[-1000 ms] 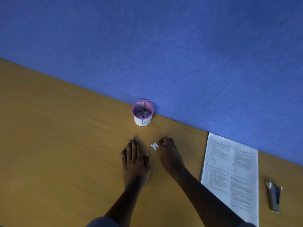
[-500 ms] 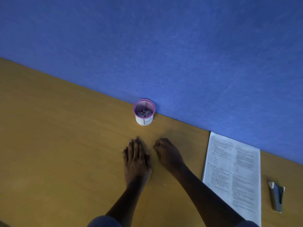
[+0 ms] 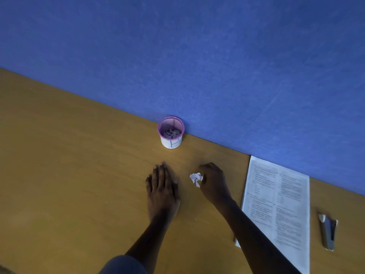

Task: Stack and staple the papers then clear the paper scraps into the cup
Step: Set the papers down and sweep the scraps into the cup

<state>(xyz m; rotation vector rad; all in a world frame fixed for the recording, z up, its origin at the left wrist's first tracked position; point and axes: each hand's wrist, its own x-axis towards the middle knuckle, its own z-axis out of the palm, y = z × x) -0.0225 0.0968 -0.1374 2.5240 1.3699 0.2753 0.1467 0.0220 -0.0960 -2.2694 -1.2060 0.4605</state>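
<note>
While the left hand (image 3: 162,189) lay flat and empty, the right hand (image 3: 212,180) had gathered white scraps (image 3: 196,178) into its fingertips, the cup (image 3: 171,132) just beyond them.

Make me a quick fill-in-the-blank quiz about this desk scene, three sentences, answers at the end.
1. The cup has a ____ rim.
2. The right hand pinches white paper ____.
3. The stapler lies to the ____ of the printed papers.
4. The left hand lies ____ on the table.

Answers: pink; scraps; right; flat
</note>
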